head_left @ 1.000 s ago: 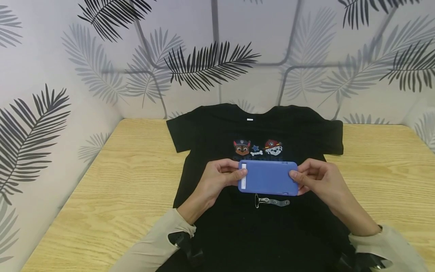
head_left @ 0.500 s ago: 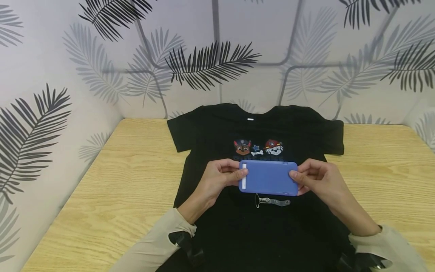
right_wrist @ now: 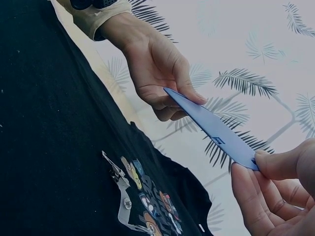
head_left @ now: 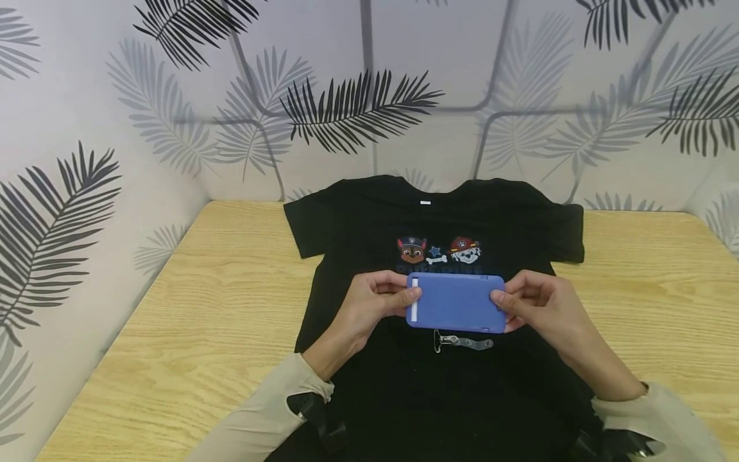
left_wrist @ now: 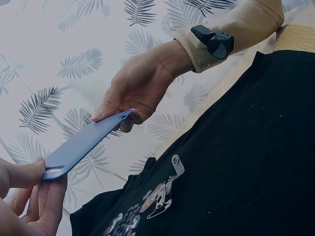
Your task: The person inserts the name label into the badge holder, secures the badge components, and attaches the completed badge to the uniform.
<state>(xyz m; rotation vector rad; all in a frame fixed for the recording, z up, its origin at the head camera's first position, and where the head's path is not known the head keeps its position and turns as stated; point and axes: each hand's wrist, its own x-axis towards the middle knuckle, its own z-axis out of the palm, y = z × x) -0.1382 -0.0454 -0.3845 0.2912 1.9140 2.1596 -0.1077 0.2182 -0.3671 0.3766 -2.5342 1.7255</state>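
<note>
A flat blue plastic badge holder (head_left: 456, 305) is held level above the black T-shirt (head_left: 427, 398), a pale strip showing near its left end. My left hand (head_left: 364, 314) pinches that end, thumb on the face and fingers behind. At the opposite end, my right hand (head_left: 548, 311) pinches it the same way. Both wrist views show the badge holder (left_wrist: 83, 142) raised clear of the cloth. On the shirt front, just below the holder in the head view, lies a metal badge clip with a clear strap (head_left: 464, 342). Neither hand touches the clip.
The T-shirt lies spread on a wooden table (head_left: 231, 282), its printed cartoon dogs (head_left: 437, 251) beyond the holder. Leaf-patterned fabric walls (head_left: 358, 115) enclose the back and sides. Black camera straps sit on both sleeved wrists.
</note>
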